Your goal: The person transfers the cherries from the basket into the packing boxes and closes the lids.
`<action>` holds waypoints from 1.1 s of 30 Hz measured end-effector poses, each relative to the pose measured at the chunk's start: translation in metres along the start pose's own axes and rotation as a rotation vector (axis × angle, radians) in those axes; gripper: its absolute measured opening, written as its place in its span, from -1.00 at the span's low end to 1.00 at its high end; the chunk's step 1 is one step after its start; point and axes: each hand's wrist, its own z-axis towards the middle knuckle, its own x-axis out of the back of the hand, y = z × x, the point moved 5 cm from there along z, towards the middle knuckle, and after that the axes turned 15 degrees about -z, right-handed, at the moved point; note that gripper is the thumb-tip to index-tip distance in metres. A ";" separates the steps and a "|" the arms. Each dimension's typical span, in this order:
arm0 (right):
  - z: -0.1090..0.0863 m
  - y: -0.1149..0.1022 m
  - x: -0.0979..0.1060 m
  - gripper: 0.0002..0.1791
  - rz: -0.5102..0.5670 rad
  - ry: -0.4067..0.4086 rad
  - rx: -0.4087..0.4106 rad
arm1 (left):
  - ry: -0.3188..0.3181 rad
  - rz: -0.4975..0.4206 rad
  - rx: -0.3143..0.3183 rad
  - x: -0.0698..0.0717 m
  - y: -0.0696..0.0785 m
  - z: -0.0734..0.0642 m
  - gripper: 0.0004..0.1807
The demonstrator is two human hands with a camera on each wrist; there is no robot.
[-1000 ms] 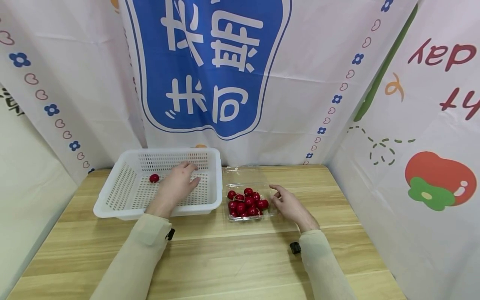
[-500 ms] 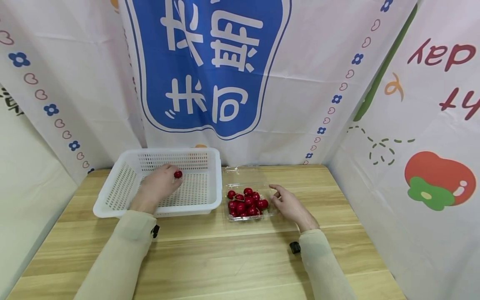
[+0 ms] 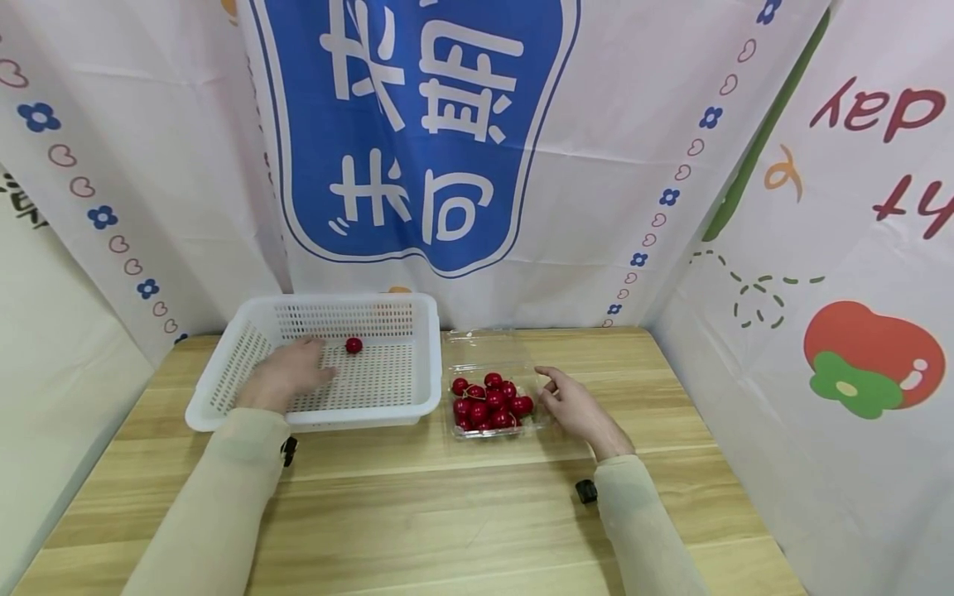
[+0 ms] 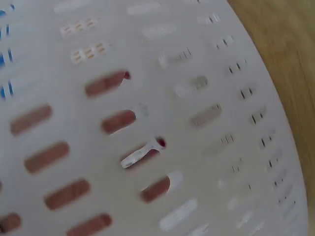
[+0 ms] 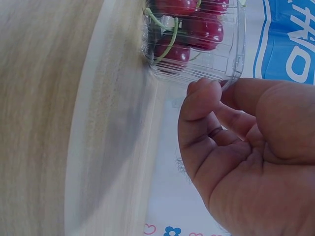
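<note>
Inside a white slotted plastic basket (image 3: 428,389), my left hand (image 3: 286,372) is low over the left part of the floor, blurred, with thumb apart from fingers. A single red cherry (image 3: 354,346) lies on the basket floor to the right of its fingertips. In the left wrist view the basket wall (image 4: 206,152) fills most of the picture, and parts of the hand show only through its slots. My right hand (image 3: 580,411) pinches the right edge of a clear plastic clamshell box (image 5: 236,54) between thumb and fingers. Several red cherries (image 3: 488,406) with green stems lie in it.
The basket and box stand side by side at the back of a wooden table (image 3: 462,513). A printed white cloth (image 3: 596,207) hangs right behind them and along the right side. The box's clear lid (image 3: 484,348) stands raised at its back.
My left hand has moved leftward inside the basket, baring the cherry to its right. The spot where a cherry lay a second ago is now covered by the hand. My right hand stays put.
</note>
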 end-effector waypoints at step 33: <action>0.001 0.002 -0.001 -0.38 0.003 0.001 0.001 | -0.005 -0.027 -0.101 0.000 0.004 0.000 -0.74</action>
